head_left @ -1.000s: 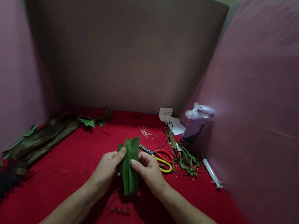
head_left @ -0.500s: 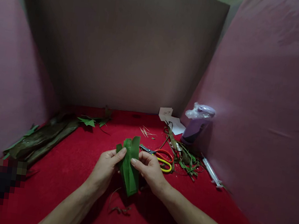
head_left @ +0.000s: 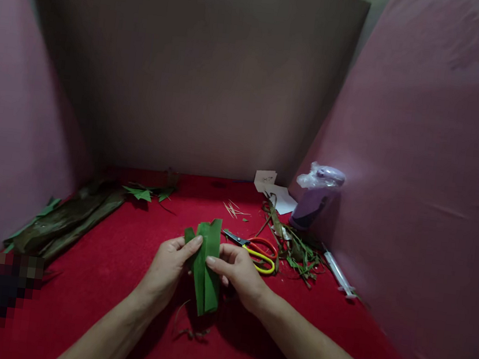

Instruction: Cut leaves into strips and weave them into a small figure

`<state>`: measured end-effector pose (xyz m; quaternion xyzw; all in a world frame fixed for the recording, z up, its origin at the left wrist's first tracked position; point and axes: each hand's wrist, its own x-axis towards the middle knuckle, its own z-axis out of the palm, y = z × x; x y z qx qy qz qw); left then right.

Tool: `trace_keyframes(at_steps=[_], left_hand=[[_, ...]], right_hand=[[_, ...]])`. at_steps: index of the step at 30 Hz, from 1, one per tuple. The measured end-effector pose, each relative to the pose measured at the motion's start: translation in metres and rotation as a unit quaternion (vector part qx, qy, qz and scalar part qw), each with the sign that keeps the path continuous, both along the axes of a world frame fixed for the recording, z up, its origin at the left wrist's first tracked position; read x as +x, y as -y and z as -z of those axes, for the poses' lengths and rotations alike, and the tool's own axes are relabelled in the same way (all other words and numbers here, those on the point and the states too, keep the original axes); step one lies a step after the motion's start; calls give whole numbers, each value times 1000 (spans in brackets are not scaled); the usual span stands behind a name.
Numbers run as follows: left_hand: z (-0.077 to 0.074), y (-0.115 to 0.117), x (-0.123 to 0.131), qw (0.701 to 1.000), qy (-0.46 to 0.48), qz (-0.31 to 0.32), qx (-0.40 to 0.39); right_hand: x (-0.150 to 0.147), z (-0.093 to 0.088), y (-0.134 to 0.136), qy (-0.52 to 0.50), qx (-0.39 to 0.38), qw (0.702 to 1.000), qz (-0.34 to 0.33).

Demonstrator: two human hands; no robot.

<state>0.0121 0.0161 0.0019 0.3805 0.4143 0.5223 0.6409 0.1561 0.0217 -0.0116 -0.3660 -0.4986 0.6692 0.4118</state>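
Observation:
A folded green leaf strip (head_left: 205, 286) is held up above the red cloth, its pleats running lengthwise. My left hand (head_left: 170, 264) grips its left side, the thumb pressed on the front near the top. On the right edge, my right hand (head_left: 239, 272) pinches it between thumb and fingers. The fingertips behind the leaf are hidden. Just beyond my right hand lie scissors (head_left: 252, 248) with one red and one yellow handle. A dry curled brown stem (head_left: 192, 334) rests on the cloth below the leaf.
Thin wooden sticks (head_left: 232, 209) lie farther back. At right are leaf scraps (head_left: 300, 254), a syringe (head_left: 340, 275), white paper (head_left: 279, 199) and a purple bottle (head_left: 310, 205) with plastic wrap. Large dark leaves (head_left: 68, 225) and a green leaf (head_left: 139, 192) lie left. Walls enclose the red cloth (head_left: 107, 262).
The lower end of the folded leaf has swung slightly left and hangs more upright. Both hands keep their hold, with my right hand shifted slightly left.

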Motion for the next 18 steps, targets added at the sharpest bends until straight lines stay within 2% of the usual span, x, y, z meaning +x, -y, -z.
trace_keyframes(at_steps=[4,12,18], left_hand=[[-2,2,1,1000,7,12,3],[-4,3,2,998,49,27,-23],[-6,4,3,999,42,2,-16]], right_hand=[[2,0,0,17,4,999,-37],[2,-2,1,28,12,999,-37],[-1,-8,4,-15,5,1000,-15]])
